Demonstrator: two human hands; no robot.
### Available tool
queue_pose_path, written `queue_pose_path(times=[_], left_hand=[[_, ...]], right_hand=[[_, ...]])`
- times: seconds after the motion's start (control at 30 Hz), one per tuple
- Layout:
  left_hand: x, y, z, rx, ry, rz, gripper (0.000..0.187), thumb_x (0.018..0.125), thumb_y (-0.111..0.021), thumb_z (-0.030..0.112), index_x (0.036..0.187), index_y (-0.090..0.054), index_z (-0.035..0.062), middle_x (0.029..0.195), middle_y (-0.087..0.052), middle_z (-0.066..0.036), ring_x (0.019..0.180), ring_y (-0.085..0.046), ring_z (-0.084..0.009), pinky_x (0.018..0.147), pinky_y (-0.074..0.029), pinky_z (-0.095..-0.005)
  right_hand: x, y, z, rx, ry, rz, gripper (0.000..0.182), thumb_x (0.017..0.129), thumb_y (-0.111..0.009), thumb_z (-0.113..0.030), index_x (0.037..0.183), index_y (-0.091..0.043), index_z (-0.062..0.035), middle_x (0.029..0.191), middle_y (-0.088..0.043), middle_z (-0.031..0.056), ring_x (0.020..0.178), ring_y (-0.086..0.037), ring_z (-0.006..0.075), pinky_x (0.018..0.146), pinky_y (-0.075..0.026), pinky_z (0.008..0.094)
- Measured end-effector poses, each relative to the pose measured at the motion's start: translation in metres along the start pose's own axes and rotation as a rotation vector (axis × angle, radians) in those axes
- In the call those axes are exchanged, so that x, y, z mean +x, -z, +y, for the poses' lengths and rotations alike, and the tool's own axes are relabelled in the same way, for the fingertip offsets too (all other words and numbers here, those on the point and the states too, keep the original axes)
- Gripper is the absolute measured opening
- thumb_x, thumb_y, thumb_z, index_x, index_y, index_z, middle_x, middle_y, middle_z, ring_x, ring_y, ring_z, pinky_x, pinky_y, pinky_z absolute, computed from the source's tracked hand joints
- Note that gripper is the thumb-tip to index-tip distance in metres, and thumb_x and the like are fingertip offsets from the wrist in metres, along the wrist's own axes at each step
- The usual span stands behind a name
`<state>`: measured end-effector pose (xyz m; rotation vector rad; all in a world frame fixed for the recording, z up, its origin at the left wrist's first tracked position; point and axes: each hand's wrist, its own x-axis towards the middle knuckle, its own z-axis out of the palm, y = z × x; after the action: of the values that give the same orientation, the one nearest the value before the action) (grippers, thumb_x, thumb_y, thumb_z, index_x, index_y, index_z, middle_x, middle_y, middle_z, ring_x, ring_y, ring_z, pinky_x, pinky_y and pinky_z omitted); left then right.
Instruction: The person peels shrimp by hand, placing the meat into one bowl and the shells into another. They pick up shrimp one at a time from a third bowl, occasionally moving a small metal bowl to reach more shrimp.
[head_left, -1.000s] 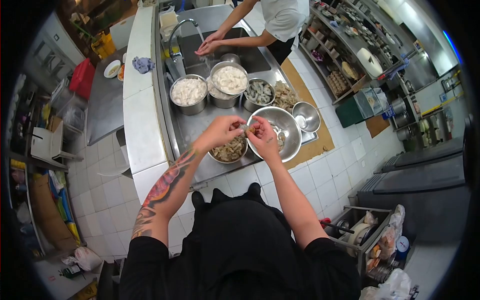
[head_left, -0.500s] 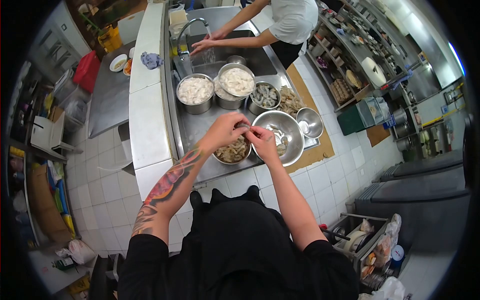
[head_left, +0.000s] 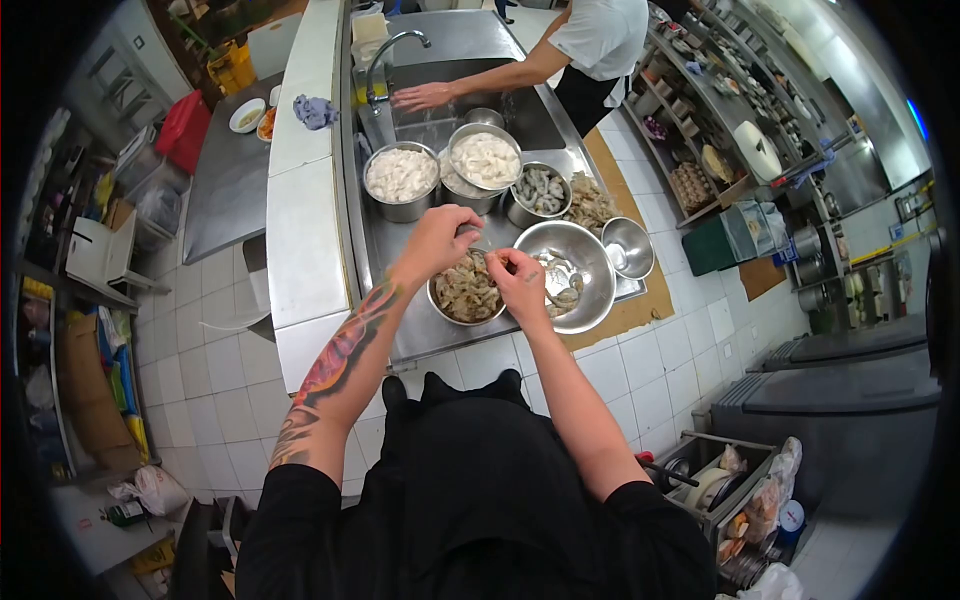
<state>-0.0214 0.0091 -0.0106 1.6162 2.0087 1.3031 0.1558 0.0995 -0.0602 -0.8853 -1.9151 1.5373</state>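
My left hand, with its fingers pinched, hangs over the left side of a steel bowl of greyish-brown shrimp or shells. A pale, translucent sliver shows by its fingertips, too small to name surely. My right hand is closed at the right rim of that bowl, thumb and fingers pinched on what looks like a shrimp, mostly hidden. Beside it stands a wide steel mixing bowl holding a few shrimp. Behind is a steel pot of grey shrimp, with a heap of shells to its right.
Steel pots of pale, peeled-looking pieces stand near the sink. A co-worker's hand is by the faucet. A small steel bowl sits at the right; a white tiled ledge borders the left.
My hands, together half a second ago, have come apart, the left slightly up and left, the right slightly down. The co-worker's hand moved off the water stream; the view shifted slightly.
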Motion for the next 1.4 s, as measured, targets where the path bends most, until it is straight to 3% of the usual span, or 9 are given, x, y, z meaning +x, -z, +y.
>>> queue_pose_path(times=[0.03,0.1,0.2,0.43,0.73,0.87,1.07,1.2,1.4], left_hand=[[0.0,0.001,-0.006,0.014,0.017,0.016,0.024,0.082,-0.076,0.006,0.106,-0.074,0.0053,0.086,-0.068,-0.013,0.072,-0.063,-0.0259,0.07,-0.052,-0.0365],[-0.002,-0.002,-0.021,0.064,0.033,-0.014,0.025,0.082,-0.075,0.006,0.107,-0.074,0.005,0.086,-0.069,-0.013,0.074,-0.065,-0.024,0.072,-0.053,-0.0359],[-0.004,0.002,-0.018,0.067,0.12,-0.078,0.026,0.083,-0.075,0.006,0.109,-0.074,0.003,0.087,-0.071,-0.012,0.076,-0.067,-0.0195,0.072,-0.054,-0.0341],[-0.001,-0.002,0.001,-0.178,0.32,-0.103,0.027,0.085,-0.078,0.011,0.107,-0.075,-0.0036,0.088,-0.077,-0.011,0.077,-0.071,-0.0131,0.071,-0.056,-0.0281],[-0.007,-0.011,0.019,-0.226,0.299,-0.104,0.03,0.083,-0.079,0.014,0.104,-0.075,-0.0066,0.085,-0.077,-0.012,0.078,-0.072,-0.0118,0.07,-0.057,-0.0274],[-0.006,-0.016,0.012,-0.371,0.334,-0.119,0.025,0.084,-0.078,0.016,0.1,-0.076,-0.0041,0.079,-0.076,-0.009,0.068,-0.069,-0.0099,0.063,-0.055,-0.0264],[0.0,-0.014,0.011,-0.702,0.328,-0.204,0.028,0.092,-0.074,0.008,0.117,-0.072,-0.0042,0.096,-0.075,-0.008,0.083,-0.07,-0.0099,0.073,-0.057,-0.0248],[-0.001,-0.012,0.011,-0.585,0.278,-0.14,0.028,0.093,-0.073,0.006,0.119,-0.071,-0.005,0.1,-0.075,-0.008,0.085,-0.07,-0.0101,0.076,-0.058,-0.0249],[-0.003,-0.015,0.016,-0.477,0.255,-0.093,0.027,0.094,-0.072,0.006,0.118,-0.071,-0.0056,0.098,-0.076,-0.009,0.085,-0.071,-0.0109,0.074,-0.058,-0.0251]], right_hand=[[0.003,0.0,0.005,-0.001,0.001,-0.001,0.019,0.092,-0.072,-0.017,0.097,-0.075,0.0014,0.076,-0.07,0.0075,0.071,-0.067,0.0153,0.067,-0.051,0.0296],[0.008,0.001,0.018,-0.627,0.479,-0.136,0.019,0.09,-0.073,-0.017,0.099,-0.075,-0.001,0.082,-0.072,0.0138,0.075,-0.071,0.0277,0.07,-0.054,0.0348],[0.013,0.001,0.028,-0.6,0.556,-0.122,0.02,0.09,-0.071,-0.017,0.105,-0.076,-0.004,0.088,-0.073,0.0178,0.08,-0.071,0.0359,0.074,-0.055,0.0389],[0.014,-0.007,-0.008,0.001,0.171,-0.063,0.029,0.092,-0.068,-0.013,0.118,-0.072,-0.0014,0.09,-0.077,0.015,0.076,-0.073,0.0149,0.069,-0.055,0.029],[0.008,0.002,-0.013,-0.049,0.159,0.009,0.026,0.091,-0.065,-0.01,0.113,-0.073,0.0033,0.085,-0.077,0.014,0.075,-0.071,0.0111,0.07,-0.057,0.0296],[0.005,0.009,-0.012,0.185,0.031,-0.066,0.025,0.094,-0.064,-0.008,0.112,-0.073,0.0071,0.087,-0.077,0.0081,0.077,-0.072,0.0108,0.07,-0.058,0.0252],[0.003,0.015,-0.01,0.569,-0.125,-0.102,0.027,0.1,-0.063,-0.014,0.118,-0.068,0.0057,0.094,-0.074,0.008,0.079,-0.073,0.0145,0.073,-0.062,0.029],[0.007,0.021,-0.023,0.545,-0.119,-0.047,0.027,0.1,-0.063,-0.012,0.118,-0.067,0.0083,0.097,-0.074,0.0108,0.082,-0.073,0.015,0.074,-0.061,0.0281],[0.012,0.02,-0.042,-0.081,0.251,0.015,0.028,0.093,-0.07,-0.011,0.115,-0.07,0.0052,0.089,-0.076,0.0135,0.076,-0.072,0.0157,0.07,-0.057,0.0295]])
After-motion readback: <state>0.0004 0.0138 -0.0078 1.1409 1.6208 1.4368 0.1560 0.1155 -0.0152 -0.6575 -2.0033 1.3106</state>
